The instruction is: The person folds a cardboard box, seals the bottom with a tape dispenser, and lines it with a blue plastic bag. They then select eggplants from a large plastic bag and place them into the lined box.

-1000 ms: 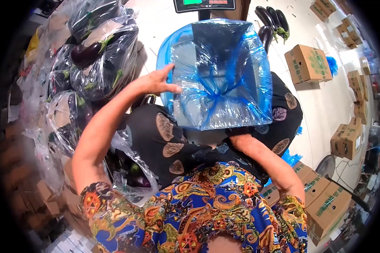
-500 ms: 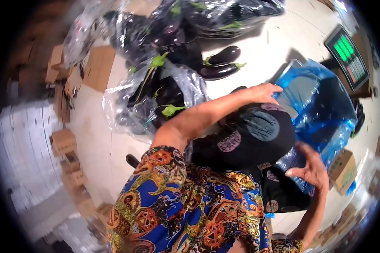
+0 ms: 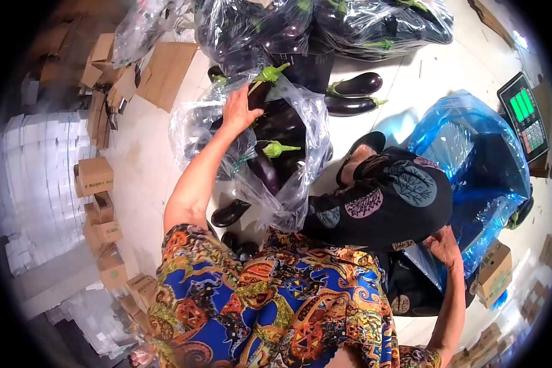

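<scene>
My left hand [image 3: 239, 111] is at the clear plastic bag [image 3: 316, 116], thumb spread from the fingers, against a dark purple eggplant [image 3: 259, 95] with a green stem. More eggplants [image 3: 282, 122] lie in that bag. On my right, the curled fingers of my right hand [image 3: 446, 246] pinch the near edge of a blue plastic bag [image 3: 500, 214]. The blue bag stands with its mouth wide, lining something dark inside; its contents are hard to make out. My bent knee in black patterned trousers [image 3: 405, 196] sits between the two bags.
Large clear bags of eggplants [image 3: 386, 30] lie at the far side. Two loose eggplants [image 3: 356, 95] rest on the pale floor, another eggplant [image 3: 230, 213] near my left side. A scale display [image 3: 524, 113] stands right; cardboard boxes [image 3: 96, 176] line the left, and a carton [image 3: 495, 270] sits lower right.
My left hand has left the blue bag's far rim and moved left to the eggplants in the clear bag. My right hand has closed on the blue bag's near edge.
</scene>
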A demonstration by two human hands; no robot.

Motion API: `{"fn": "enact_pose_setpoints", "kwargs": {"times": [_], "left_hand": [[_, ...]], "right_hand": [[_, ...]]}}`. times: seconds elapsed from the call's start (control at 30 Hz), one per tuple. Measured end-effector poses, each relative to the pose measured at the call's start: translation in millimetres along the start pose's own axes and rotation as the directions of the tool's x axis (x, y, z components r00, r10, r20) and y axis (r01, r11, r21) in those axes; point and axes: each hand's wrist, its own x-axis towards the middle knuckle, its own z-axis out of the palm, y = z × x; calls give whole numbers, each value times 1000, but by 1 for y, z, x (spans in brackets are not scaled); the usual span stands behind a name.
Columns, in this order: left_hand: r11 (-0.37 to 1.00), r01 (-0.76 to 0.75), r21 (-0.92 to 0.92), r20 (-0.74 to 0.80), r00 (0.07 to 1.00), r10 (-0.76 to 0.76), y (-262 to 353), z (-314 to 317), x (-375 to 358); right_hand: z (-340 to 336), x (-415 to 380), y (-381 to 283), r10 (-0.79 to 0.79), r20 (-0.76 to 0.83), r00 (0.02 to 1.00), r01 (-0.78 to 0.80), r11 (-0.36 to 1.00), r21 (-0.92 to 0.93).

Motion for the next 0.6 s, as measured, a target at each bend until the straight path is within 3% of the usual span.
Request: {"fn": "enact_pose_setpoints", "kwargs": {"times": [0.07, 0.1, 0.13, 0.17, 0.2, 0.27, 0.3, 0.33, 0.4, 0.47, 0.53, 0.6], "left_hand": [[999, 37, 1, 31, 999, -37, -3, 3, 9], [998, 58, 7, 53, 997, -58, -5, 5, 13], [992, 121, 36, 147, 981, -125, 7, -13, 18], [940, 118, -322, 239, 970, -40, -12, -12, 27], [761, 134, -634, 295, 952, 79, -28, -11, 37], [555, 235, -798, 290, 957, 12, 26, -75, 30], [355, 277, -893, 310, 950, 39, 35, -88, 34], [140, 308, -941, 320, 945, 71, 42, -98, 38], [-111, 311, -944, 298, 947, 118, 61, -110, 43], [-261, 306, -916, 253, 943, 217, 86, -116, 54], [-244, 318, -916, 255, 932, 257, 119, -123, 58], [-171, 242, -955, 175, 927, 333, 156, -123, 67]], "right_hand": [[-10, -2, 10, 133, 7, 991, -133, 983, 126], [-13, 0, 22, 178, 8, 984, -173, 941, 290], [-20, 0, -2, 250, 32, 968, -246, 909, 336], [-22, 0, -3, 227, 21, 974, -218, 897, 384], [-24, -2, -2, 208, 6, 978, -190, 880, 436], [-29, -5, -17, 213, 42, 976, -207, 854, 478], [-32, -2, -25, 209, 61, 976, -212, 844, 493], [-33, 2, -28, 197, 63, 978, -205, 881, 427], [-36, 4, -32, 175, 46, 984, -180, 936, 301], [-40, 6, -40, 96, 93, 991, -117, 959, 260], [-47, 5, -56, 55, 141, 988, -98, 941, 324], [-63, -9, -88, 137, 42, 990, -141, 875, 463]]}}
